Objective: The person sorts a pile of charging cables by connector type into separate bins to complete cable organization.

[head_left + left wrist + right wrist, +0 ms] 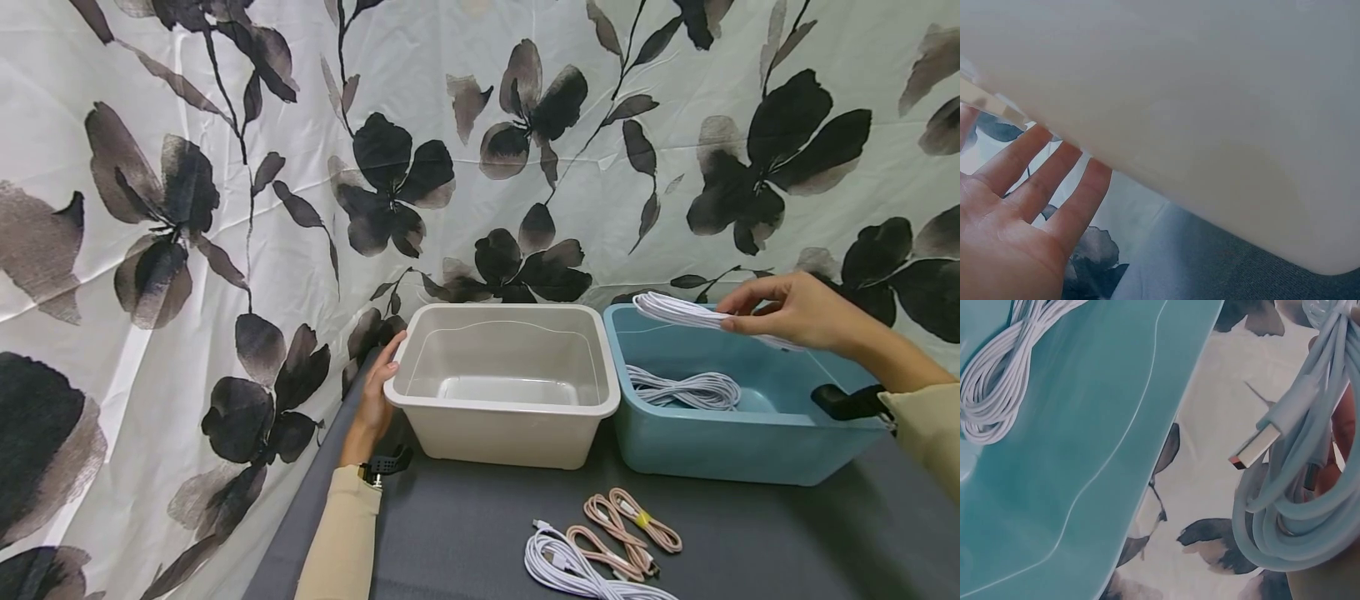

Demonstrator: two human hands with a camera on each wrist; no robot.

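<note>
My right hand [806, 312] pinches a coiled white USB cable [678, 311] above the blue bin [738, 446]. The right wrist view shows the cable's metal USB plug [1255, 447] and its thick loops hanging from the hand. Inside the blue bin lies another white cable bundle [693, 390], tied at its middle. On the left, my left hand [375, 400] rests against the side of the beige bin [502, 433], near its rim. Its fingers [1082, 194] are fairly straight in the left wrist view, with the tips at the bin's edge.
On the grey surface [450, 525] in front of the bins lie rose-gold braided cables [611, 525], one with a yellow tie, beside a coiled white cable [558, 567]. A white cloth with dark flowers [300, 250] hangs behind and to the left.
</note>
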